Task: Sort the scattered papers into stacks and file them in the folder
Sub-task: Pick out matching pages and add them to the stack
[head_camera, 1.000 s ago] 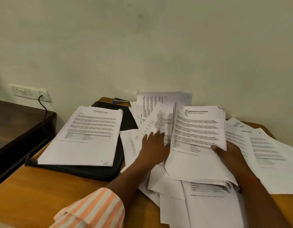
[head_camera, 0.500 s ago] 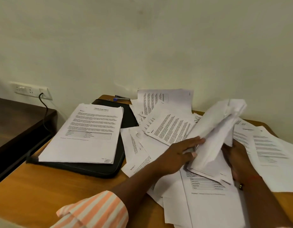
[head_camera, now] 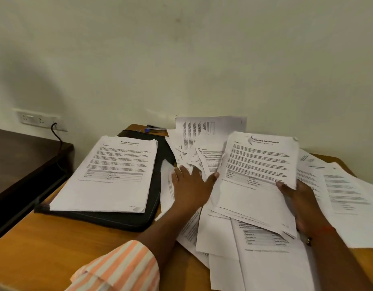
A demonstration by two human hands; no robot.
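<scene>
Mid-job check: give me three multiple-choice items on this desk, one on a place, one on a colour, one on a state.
1. The neat stack lies: A on the black folder; B on the floor; C in a drawer.
2. The sleeve is: A plain blue; B orange and white striped; C black.
3. The right hand: A lies flat and empty; B grips a bundle of sheets; C is out of view.
Key: A, the folder's edge shows under the stack; B, the stripes show plainly; B, its thumb clamps the bundle's lower edge.
</scene>
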